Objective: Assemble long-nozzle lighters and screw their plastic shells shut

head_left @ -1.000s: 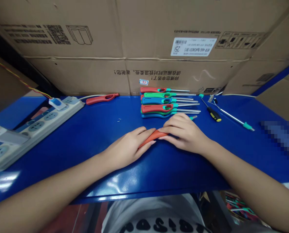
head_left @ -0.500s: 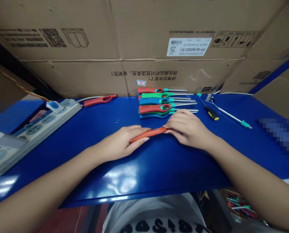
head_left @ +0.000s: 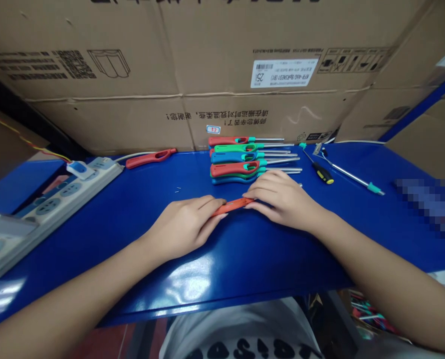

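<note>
Both my hands hold one red lighter handle (head_left: 233, 204) low over the blue table (head_left: 140, 199). My left hand (head_left: 187, 224) grips its left end, fingers curled over it. My right hand (head_left: 282, 199) covers its right end, where the metal tube is hidden under my fingers. Just behind my right hand lies a stack of long-nosed lighters (head_left: 245, 159) in red, green and blue, metal tubes pointing right.
A single red lighter handle (head_left: 150, 158) lies at the back left. A white power strip (head_left: 54, 194) runs along the left edge. A black-and-yellow screwdriver (head_left: 322, 172) and a loose metal tube (head_left: 351, 177) lie at the right. Cardboard boxes (head_left: 207, 75) wall the back.
My hands have stayed on the red handle; less of it shows between them now. The view has shifted slightly, and the hands sit a little further left.
</note>
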`<state>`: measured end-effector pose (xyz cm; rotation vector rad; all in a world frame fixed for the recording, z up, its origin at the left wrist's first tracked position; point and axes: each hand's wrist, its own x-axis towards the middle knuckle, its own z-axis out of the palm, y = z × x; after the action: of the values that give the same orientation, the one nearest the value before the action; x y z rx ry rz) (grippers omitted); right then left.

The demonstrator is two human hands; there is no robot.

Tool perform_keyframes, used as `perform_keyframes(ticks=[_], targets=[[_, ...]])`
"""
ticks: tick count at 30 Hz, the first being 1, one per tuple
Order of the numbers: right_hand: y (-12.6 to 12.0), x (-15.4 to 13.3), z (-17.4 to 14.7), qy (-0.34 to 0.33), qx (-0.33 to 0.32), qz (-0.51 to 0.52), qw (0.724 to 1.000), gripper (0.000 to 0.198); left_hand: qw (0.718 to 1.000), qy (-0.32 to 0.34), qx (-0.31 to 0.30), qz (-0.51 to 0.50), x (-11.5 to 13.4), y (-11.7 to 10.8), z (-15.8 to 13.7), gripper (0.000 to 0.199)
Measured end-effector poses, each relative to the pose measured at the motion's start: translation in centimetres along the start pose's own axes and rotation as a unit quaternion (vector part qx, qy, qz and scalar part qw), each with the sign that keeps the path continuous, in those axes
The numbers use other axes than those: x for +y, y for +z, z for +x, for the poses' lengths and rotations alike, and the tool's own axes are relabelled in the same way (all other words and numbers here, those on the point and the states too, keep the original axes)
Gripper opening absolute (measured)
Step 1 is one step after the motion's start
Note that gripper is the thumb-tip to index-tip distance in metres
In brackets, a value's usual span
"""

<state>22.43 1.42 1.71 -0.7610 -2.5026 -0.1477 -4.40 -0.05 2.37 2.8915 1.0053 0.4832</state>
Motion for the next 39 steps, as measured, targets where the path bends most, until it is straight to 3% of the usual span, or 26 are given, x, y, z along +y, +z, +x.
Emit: perform_keyframes(ticks=[9, 14, 20, 24, 28, 33, 39], targets=[[0.3, -0.8, 0.0, -0.029, 0.014, -0.058, 0.998, 0.023, 0.999, 0.008, -0.027, 0.047, 0.5, 0.3, 0.1, 0.034], [0.7, -0.7, 0.4, 0.019, -0.005, -0.065, 0.998, 0.023, 0.996, -0.034, -0.034, 0.074, 0.8, 0.0, 0.2, 0.033], [-0.5, 2.0, -0.6, 0.089, -0.061, -0.110, 0.988, 0.041, 0.993, -0.064, -0.040, 0.089, 0.1, -0.1, 0.2, 0.031], [-1.3, 4.0, -1.5, 0.102, -0.056, -0.117, 0.986, 0.032, 0.992, -0.083, -0.039, 0.088, -0.1, -0.3, 0.1, 0.031], [-1.4, 4.3, -1.5, 0.089, -0.053, -0.079, 0.991, 0.014, 0.993, -0.081, -0.036, 0.079, -0.1, -0.3, 0.1, 0.031], [-0.6, 2.6, -0.9, 0.058, -0.071, 0.023, 0.996, 0.018, 0.995, -0.064, -0.031, 0.067, 0.2, 0.2, 0.0, 0.033], [0.8, 0.7, -0.5, -0.005, -0.058, 0.032, 0.998, 0.024, 0.998, -0.037, -0.029, 0.040, 0.5, 0.9, -0.3, 0.034]])
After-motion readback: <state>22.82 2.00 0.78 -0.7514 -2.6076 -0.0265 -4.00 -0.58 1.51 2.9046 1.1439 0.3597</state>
